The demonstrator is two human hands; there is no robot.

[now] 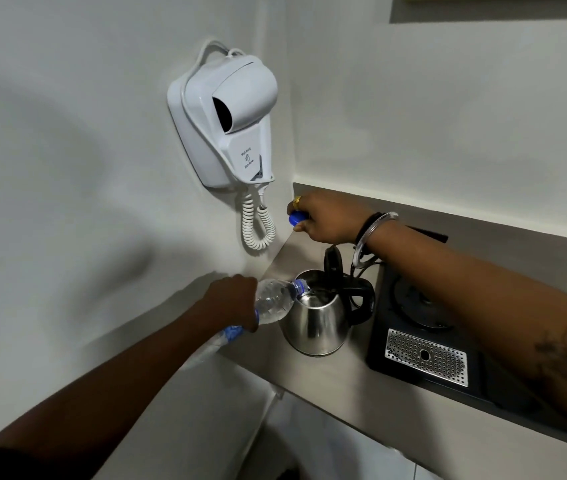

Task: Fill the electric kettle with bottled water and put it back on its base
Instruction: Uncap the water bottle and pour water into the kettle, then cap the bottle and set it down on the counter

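Note:
A steel electric kettle point(316, 323) with a black handle stands on the grey counter point(337, 386), its black lid point(332, 263) flipped up. My left hand point(232, 301) grips a clear water bottle point(273, 301) with a blue label, tilted so its neck rests over the kettle's mouth. My right hand point(330, 218) hovers above the counter's back corner, pinching the blue bottle cap point(296, 218). The black tray point(424, 327) to the right of the kettle carries the round kettle base point(420, 303) and a perforated metal drip grate point(425, 356).
A white wall-hung hair dryer point(226, 123) with a coiled cord point(258, 226) is mounted on the left wall just above the counter corner. A black power cord point(365, 268) lies behind the kettle. The counter's front edge drops off below.

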